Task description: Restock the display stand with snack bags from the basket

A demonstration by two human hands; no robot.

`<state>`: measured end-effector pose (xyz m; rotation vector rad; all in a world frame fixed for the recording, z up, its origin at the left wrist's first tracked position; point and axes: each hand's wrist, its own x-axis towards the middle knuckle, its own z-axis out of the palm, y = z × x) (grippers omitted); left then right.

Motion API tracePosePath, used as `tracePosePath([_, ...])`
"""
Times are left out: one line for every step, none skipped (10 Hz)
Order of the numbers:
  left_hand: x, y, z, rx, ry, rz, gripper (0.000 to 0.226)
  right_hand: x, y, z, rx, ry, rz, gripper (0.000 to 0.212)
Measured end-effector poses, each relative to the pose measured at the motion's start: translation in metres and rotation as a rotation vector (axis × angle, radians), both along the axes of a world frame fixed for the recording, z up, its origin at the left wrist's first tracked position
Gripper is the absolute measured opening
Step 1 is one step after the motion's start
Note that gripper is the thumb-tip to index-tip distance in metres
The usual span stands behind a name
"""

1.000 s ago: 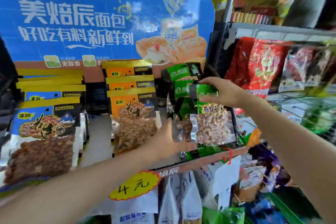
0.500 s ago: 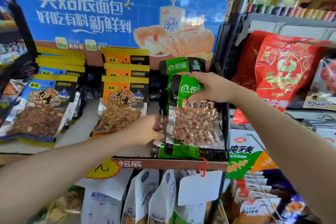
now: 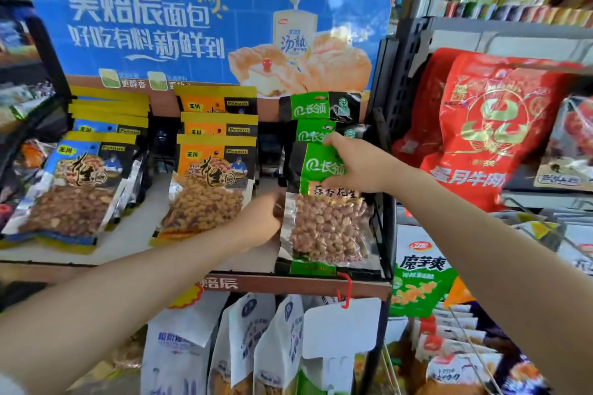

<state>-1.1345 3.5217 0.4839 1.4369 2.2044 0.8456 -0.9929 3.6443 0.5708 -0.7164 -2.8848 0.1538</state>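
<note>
The display stand point(image 3: 288, 285) has a blue bread sign on top and a shelf with three rows of peanut bags. A green-topped peanut bag point(image 3: 324, 228) leans at the front of the right row. My right hand point(image 3: 356, 167) pinches its green top edge. My left hand point(image 3: 260, 221) grips its left side, fingers partly hidden behind the bag. More green bags point(image 3: 321, 107) stand behind it. Orange bags point(image 3: 208, 189) fill the middle row and blue bags point(image 3: 80, 183) the left row. The basket is not in view.
Big red bags point(image 3: 487, 138) hang on the metal rack to the right. White pouches point(image 3: 231, 349) and a blank white tag point(image 3: 343, 330) on a red hook hang below the shelf. More packets point(image 3: 420, 282) crowd the lower right.
The green bag has settled lower against the row behind it, with both hands still on it. The camera has moved closer and a little left.
</note>
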Motion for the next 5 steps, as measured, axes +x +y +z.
tracePosePath([-0.002, -0.001, 0.005, -0.051, -0.023, -0.014, 0.032, 0.0, 0.0, 0.002, 0.17, -0.008, 0.026, 0.075])
tracePosePath([0.004, -0.012, 0.013, -0.024, -0.204, -0.018, 0.039, 0.001, 0.0, -0.002, 0.119, -0.116, 0.033, 0.082])
tracePosePath([0.007, -0.023, 0.013, -0.031, -0.391, -0.089, 0.051, 0.004, 0.001, -0.005, 0.02, -0.159, 0.02, 0.085])
tracePosePath([0.009, -0.027, 0.012, -0.051, -0.399, -0.165, 0.049, 0.001, 0.0, -0.01, 0.058, -0.224, 0.025, 0.091])
tracePosePath([0.0, -0.026, 0.011, -0.097, -0.174, -0.21, 0.048, -0.002, -0.004, -0.001, 0.063, -0.214, 0.012, 0.092])
